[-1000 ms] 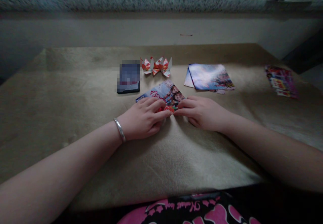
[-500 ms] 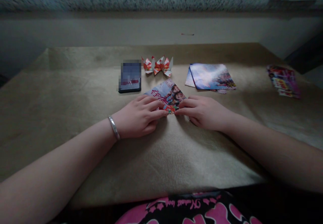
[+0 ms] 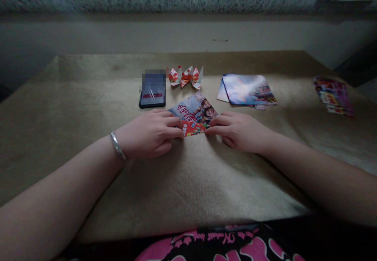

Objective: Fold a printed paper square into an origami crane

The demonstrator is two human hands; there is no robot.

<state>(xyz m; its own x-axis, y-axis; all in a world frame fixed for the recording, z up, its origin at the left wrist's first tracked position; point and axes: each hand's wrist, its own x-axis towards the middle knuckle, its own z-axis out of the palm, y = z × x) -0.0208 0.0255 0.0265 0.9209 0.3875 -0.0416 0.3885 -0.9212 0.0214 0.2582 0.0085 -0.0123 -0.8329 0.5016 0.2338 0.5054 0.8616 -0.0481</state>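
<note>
A printed sheet of paper (image 3: 193,110) lies on the table with its near edge folded over, so a red strip shows along the fold. My left hand (image 3: 149,133) grips the left part of this fold, its fingers closed and pressing down. At the right end of the fold, my right hand (image 3: 241,131) pinches the paper between thumb and fingers. The paper's left and right corners are partly hidden under my fingers. Just beyond it stand red and white folded paper figures (image 3: 186,77), side by side.
A dark phone (image 3: 153,90) lies behind my left hand. To the right rests a small stack of printed sheets (image 3: 250,89), and farther right are more colourful papers (image 3: 332,96). A stone ledge (image 3: 176,2) holding several items runs behind the table (image 3: 103,72).
My left hand has slid left along the fold, uncovering more of the red strip. My right hand stays at the right end.
</note>
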